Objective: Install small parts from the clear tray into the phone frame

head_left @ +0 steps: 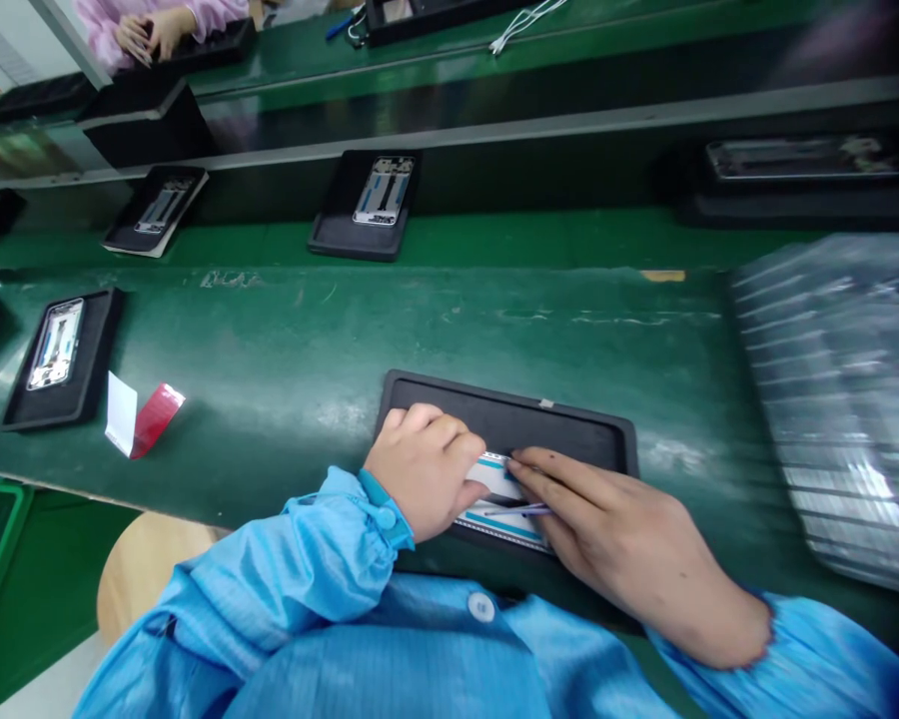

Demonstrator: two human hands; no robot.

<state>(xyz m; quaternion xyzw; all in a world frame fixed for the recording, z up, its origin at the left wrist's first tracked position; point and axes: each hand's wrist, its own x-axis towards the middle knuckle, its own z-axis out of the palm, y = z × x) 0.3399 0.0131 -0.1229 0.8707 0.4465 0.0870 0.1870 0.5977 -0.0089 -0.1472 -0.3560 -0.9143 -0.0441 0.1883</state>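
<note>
A black tray (509,414) lies on the green bench right in front of me. In it rests a phone frame with white and blue film (494,519), mostly covered by my hands. My left hand (427,469) is curled over the frame's left end, fingertips on the white film. My right hand (614,539) lies flat on the frame's right part, fingers pointing left, with a thin pale tool (520,510) under the fingers. Both arms wear light blue sleeves.
A black tray with a phone frame (60,350) sits at the left, a red-and-white paper strip (139,417) beside it. Two more trays (367,200) (157,208) ride the belt behind. Stacked clear plastic trays (839,399) stand at the right. Another person's hands (150,30) work far left.
</note>
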